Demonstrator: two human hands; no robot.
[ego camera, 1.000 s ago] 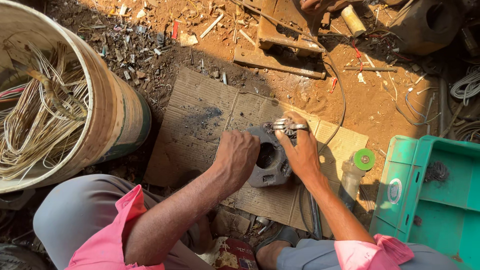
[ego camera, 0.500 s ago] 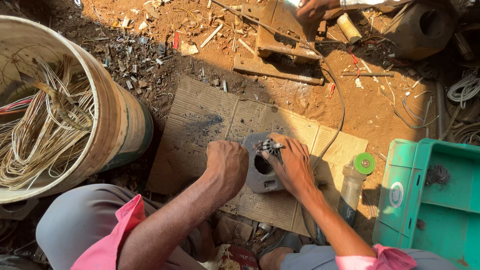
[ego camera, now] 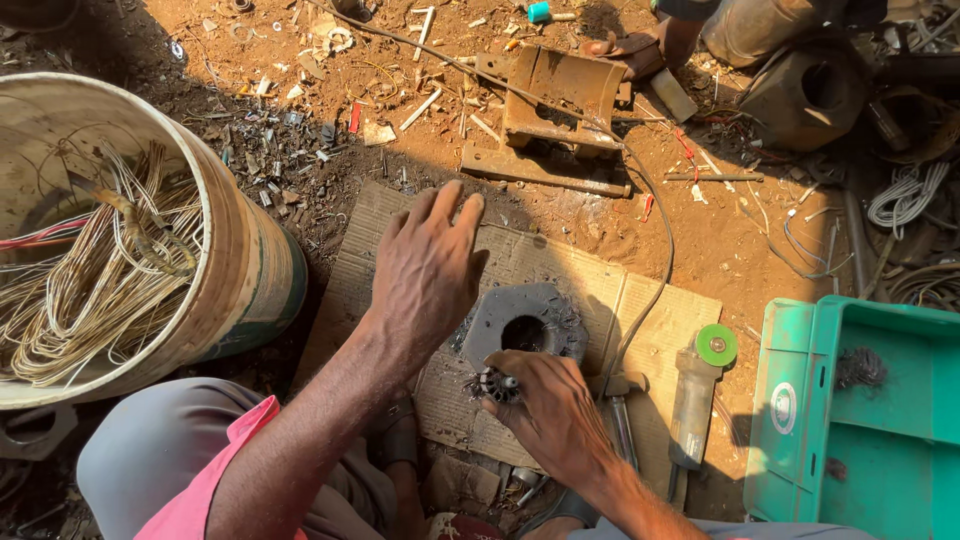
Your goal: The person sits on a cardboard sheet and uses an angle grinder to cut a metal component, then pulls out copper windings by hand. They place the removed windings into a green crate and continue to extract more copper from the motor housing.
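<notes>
1. Where the cardboard sheet [ego camera: 560, 270] lies flat on the dirt ground [ego camera: 730, 240], we see a grey metal motor housing [ego camera: 525, 325] with a round hole in its middle, resting on the sheet between our two hands.
2. Our left hand [ego camera: 428, 270] hangs released above the cardboard, fingers spread and straight, grasping nothing, just beside the housing's left edge.
3. Our right hand [ego camera: 550, 410] is closed around a small ribbed rotor piece [ego camera: 497, 384], which sticks out past the thumb at the near edge of the housing.
4. An angle grinder [ego camera: 695, 395] with a green disc lies on the right part of the cardboard, its cable running up across the ground.
5. A large drum [ego camera: 250, 270] on the left holds a tangle of pale wires [ego camera: 90, 290].
6. A green plastic crate [ego camera: 860, 420] sits at the right edge.
7. Rusty metal plates [ego camera: 560, 100] and scattered scrap lie beyond the cardboard.
8. Another person's foot in a sandal [ego camera: 650, 45] shows at the top.
</notes>
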